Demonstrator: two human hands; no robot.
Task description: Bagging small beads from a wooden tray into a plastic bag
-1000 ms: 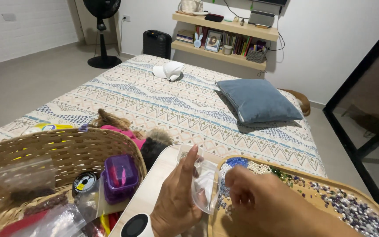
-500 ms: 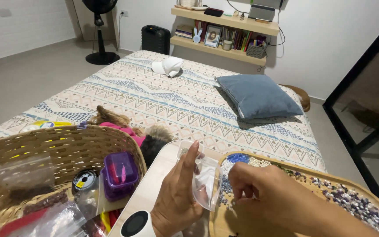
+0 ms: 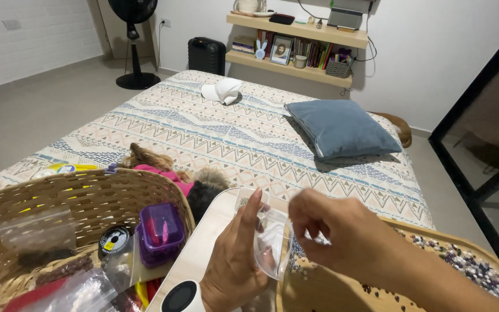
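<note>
My left hand [image 3: 235,260] holds a small clear plastic bag [image 3: 270,245] upright near the bottom middle of the view, fingers up along its left side. My right hand [image 3: 333,234] hovers just to the right of the bag's top, fingers curled and pinched together; whether it holds anything I cannot tell. Both hands are above a white tray-like surface [image 3: 203,245] and the edge of a woven tray [image 3: 457,254] strewn with small mixed beads.
A wicker basket [image 3: 76,190] at the left holds a purple plastic box [image 3: 160,231], a spool, and clear bags. A small dog in pink [image 3: 171,173] lies on the patterned bed. A blue pillow [image 3: 342,127] and white cloth [image 3: 222,91] lie farther back.
My right hand has lifted a little and pulled slightly right, away from the bag's opening. My left hand keeps hold of the bag.
</note>
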